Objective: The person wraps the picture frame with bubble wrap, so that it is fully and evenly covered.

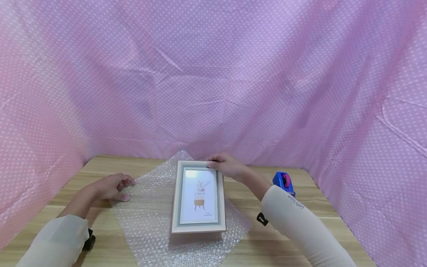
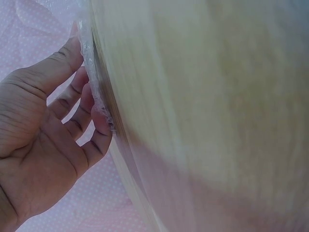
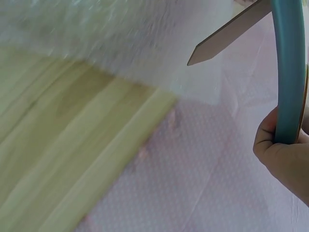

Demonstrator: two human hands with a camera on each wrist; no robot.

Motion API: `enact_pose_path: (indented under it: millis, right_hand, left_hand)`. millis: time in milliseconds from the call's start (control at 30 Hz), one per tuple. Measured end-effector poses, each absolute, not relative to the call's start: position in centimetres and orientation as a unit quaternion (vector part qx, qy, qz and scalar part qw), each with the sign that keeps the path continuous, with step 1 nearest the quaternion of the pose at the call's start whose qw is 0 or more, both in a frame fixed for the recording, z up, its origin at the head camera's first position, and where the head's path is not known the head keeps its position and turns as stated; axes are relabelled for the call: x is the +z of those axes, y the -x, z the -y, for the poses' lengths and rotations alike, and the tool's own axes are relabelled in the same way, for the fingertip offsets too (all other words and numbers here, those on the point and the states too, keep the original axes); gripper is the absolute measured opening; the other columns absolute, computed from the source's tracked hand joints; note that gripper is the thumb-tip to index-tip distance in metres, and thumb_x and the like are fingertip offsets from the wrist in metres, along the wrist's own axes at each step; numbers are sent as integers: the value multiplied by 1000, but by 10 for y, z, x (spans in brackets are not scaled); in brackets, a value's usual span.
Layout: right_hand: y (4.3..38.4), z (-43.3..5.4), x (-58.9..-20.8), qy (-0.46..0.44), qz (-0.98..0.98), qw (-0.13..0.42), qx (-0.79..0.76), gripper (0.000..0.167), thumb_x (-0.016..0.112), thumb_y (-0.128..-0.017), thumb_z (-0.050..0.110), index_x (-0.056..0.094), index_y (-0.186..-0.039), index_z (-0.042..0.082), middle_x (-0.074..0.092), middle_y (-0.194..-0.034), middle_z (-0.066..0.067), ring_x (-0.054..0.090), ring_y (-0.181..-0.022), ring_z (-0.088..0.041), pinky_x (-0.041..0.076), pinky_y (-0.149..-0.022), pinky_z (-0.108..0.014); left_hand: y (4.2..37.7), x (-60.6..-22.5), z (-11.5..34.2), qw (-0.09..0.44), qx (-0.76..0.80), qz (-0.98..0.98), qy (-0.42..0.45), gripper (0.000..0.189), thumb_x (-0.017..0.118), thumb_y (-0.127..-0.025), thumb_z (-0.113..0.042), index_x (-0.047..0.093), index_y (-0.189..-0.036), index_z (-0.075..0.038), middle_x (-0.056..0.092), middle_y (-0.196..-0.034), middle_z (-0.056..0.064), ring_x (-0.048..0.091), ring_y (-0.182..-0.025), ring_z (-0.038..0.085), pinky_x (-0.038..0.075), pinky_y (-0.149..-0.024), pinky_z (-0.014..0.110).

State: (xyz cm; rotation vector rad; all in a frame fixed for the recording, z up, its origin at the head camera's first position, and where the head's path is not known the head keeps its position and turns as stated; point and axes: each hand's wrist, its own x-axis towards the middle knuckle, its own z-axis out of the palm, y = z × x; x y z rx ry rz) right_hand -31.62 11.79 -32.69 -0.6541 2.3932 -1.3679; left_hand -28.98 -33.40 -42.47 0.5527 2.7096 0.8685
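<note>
A white picture frame [image 1: 221, 200] with a grey-blue inner border and a print of a plant in a pot stands tilted above a sheet of bubble wrap [image 1: 146, 218]. My right hand [image 1: 228, 165] grips its top right corner, thumb in front. In the right wrist view, that hand [image 3: 282, 154] holds the frame's edge [image 3: 288, 72], and a brown back stand [image 3: 227, 41] juts out behind. My left hand [image 1: 111, 187] touches the wrap's left edge with its thumb and fingers apart; the left wrist view shows the fingertips [image 2: 100, 118] along that edge.
A blue tape dispenser [image 1: 283, 182] with a pink roll stands on the wooden table [image 1: 320, 215] beyond my right forearm. Pink dotted cloth [image 1: 213, 92] hangs behind the table and on both sides.
</note>
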Motion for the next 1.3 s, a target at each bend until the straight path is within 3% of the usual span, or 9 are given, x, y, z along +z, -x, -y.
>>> enact_pose_path:
  millis: [233, 467, 700, 1033, 1300]
  right_hand:
    - [314, -91, -338, 218, -820, 174, -500, 33, 56, -106, 18, 64, -135, 4, 71, -118, -7, 67, -108, -21, 54, -100, -39]
    - [313, -72, -350, 221, -815, 169, -508, 25, 58, -105, 13, 69, -124, 1, 68, -111, -9, 63, -101, -20, 55, -92, -35]
    - [319, -57, -361, 221, -814, 176, -507, 29, 58, -105, 11, 67, -127, -4, 67, -110, -9, 60, -100, -17, 53, -91, -33]
    - [320, -46, -380, 208, -808, 190, -517, 22, 59, -104, 9, 69, -119, -4, 69, -102, -10, 61, -92, -17, 55, -86, -31]
    - [322, -44, -393, 184, -813, 206, -513, 20, 58, -104, 8, 70, -114, -4, 70, -105, -11, 65, -97, -20, 55, -95, -37]
  left_hand:
    - [290, -426, 334, 122, 299, -928, -188, 55, 87, -81, -22, 62, -125, -1, 59, -118, 14, 55, -105, 30, 51, -88, 45]
    - [290, -425, 333, 117, 294, -929, -190, 56, 87, -81, -22, 62, -125, 0, 59, -117, 14, 56, -105, 31, 51, -90, 47]
    - [289, -426, 334, 113, 290, -931, -192, 54, 88, -81, -22, 63, -124, -1, 60, -115, 13, 57, -104, 30, 51, -89, 47]
    - [292, -428, 335, 111, 288, -931, -196, 53, 88, -81, -21, 63, -123, -2, 60, -113, 11, 56, -101, 27, 52, -85, 41]
    - [291, -426, 333, 105, 282, -932, -202, 51, 88, -81, -19, 63, -122, 0, 60, -112, 12, 57, -100, 27, 52, -86, 43]
